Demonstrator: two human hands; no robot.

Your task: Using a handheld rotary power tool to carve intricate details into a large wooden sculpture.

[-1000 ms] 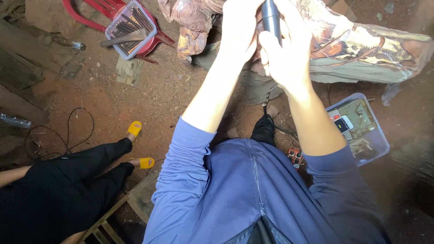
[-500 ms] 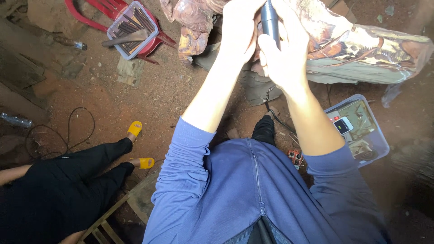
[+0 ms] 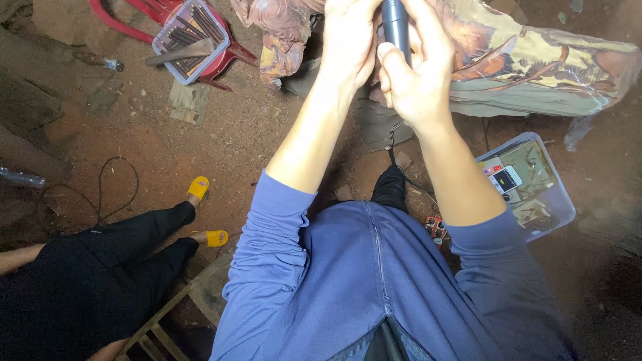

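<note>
Both hands gripped a dark cylindrical tool point(image 3: 396, 27) against a carved, painted wooden log point(image 3: 535, 67): the right hand point(image 3: 418, 77) wrapped its shaft, the left hand point(image 3: 348, 40) steadied beside it. A clear tray point(image 3: 558, 214) lay right. A seated person's 2 yellow sandals point(image 3: 207, 214) showed left.

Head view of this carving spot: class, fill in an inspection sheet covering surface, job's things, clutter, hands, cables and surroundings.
Surface: bare reddish dirt floor.
Job's things: dark handheld tool over a carved, coloured log.
Clutter: tray of rods on a red chair; blue tray of odds and ends.
Hands: left hand and right hand both wrap the tool.
Cables: black cable looped on the dirt.
Surroundings: another person's legs in yellow sandals.
</note>
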